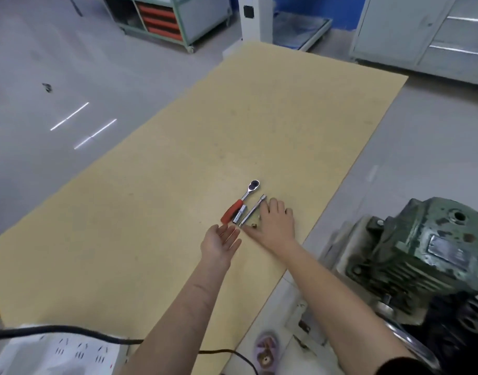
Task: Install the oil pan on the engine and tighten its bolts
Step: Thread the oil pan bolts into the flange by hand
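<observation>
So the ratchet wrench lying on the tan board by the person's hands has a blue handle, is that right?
Not quite: the head view shows the chrome ratchet wrench has a red handle, not blue. It does lie on the tan board, just beyond the person's open left hand and beside the right hand.

Tan board [178, 185], ratchet [241, 203], extension bar [252, 211]

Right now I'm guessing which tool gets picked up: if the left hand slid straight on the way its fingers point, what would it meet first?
Probably the socket beside the ratchet's red handle; the left hand lies open, palm up, just short of them.
</observation>
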Motion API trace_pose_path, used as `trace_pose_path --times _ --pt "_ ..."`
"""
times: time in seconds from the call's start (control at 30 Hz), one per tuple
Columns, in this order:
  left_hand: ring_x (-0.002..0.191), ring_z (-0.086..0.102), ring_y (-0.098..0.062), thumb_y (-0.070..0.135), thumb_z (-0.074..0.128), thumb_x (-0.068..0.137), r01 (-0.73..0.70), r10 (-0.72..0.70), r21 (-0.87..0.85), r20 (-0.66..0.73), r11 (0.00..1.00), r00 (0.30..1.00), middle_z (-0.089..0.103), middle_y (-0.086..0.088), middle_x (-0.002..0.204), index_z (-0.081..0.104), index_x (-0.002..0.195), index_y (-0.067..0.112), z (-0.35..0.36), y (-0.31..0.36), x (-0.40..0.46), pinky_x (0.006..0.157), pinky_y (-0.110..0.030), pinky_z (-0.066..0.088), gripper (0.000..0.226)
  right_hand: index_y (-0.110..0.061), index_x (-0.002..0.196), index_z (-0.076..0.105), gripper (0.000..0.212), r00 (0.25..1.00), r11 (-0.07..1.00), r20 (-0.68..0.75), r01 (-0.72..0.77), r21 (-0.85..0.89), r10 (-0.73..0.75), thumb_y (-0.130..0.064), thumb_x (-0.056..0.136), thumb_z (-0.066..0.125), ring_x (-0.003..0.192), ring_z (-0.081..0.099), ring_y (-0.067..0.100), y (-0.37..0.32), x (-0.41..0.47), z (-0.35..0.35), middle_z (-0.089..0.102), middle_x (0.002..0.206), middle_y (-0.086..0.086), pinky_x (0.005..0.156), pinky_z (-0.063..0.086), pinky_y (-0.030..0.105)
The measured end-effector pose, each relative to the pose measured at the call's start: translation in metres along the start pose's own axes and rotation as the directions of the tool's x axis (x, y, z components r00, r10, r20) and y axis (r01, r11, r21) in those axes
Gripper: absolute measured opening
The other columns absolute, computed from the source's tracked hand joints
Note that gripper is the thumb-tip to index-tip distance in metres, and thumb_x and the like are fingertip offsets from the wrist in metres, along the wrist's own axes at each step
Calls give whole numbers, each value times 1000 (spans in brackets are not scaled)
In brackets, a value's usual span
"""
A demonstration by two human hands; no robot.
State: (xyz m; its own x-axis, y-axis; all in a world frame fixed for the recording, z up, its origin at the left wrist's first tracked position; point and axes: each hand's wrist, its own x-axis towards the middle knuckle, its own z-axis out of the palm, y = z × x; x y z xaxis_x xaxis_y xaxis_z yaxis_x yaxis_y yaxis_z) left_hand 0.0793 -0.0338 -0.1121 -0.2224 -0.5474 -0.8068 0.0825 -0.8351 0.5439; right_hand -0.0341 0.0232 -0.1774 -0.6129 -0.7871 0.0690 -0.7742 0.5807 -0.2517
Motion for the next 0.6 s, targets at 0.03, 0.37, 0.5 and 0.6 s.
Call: trace_pose_path --times 0.03,0.37,0.5,0.6 --pt "74 58 -19 19 34 98 12 -12 8 7 1000 1000 58 -7 82 52 83 5 -1 0 3 86 -37 43 27 -3 108 56 61 1000 1000 -11 30 8 -30 -56 79 57 95 52 29 -2 2 0 55 105 15 73 37 35" --pt "77 59 -22 20 36 97 84 -91 101 61 991 994 59 -9 82 54 81 5 -3 -2 21 80 -38 45 28 -10 53 58 32 933 978 -299 211 5 -199 -19 48 87 42 54 16 -9 1 -2 53 48 0 33 30 14" --pt "97 57 -29 20 36 98 124 -132 118 69 985 989 60 -11 87 54 84 3 2 -6 22 83 -38 44 28 -5 67 56 24 980 983 -188 96 159 -65 -17 70 77 52 58 22 -8 4 -1 60 57 6 41 36 25" --pt "107 55 -32 25 39 98 217 -237 155 119 964 964 57 -18 104 52 93 -3 8 -8 19 84 -39 44 31 -13 77 45 22 971 870 35 -227 437 236 -28 92 49 64 54 26 -6 12 1 60 68 4 58 36 32"
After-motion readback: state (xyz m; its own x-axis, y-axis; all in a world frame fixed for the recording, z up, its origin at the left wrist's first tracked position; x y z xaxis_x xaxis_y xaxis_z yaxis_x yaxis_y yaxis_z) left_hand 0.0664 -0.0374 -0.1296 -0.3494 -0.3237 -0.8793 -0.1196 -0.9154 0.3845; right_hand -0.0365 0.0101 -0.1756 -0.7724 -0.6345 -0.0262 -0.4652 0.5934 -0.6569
